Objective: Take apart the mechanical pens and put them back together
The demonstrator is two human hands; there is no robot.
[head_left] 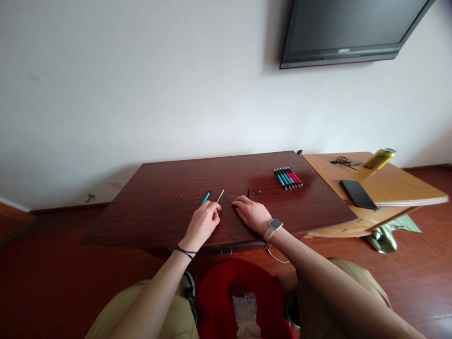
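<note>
**About six pens [288, 178], one row**

One left hand [206, 221], one right hand [252, 214]. On the one dark table [141, 207]: one blue barrel [206, 197], one refill [220, 196], one black piece [249, 193], at least three tiny parts [181, 197]. On the one pale table [406, 181], right: one phone [358, 194], one can [379, 159], one cable [342, 162]. Far right: one TV [356, 28].

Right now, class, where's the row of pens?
In the head view, the row of pens lies right of centre on the dark table, beyond the right hand, left of the phone.
</note>
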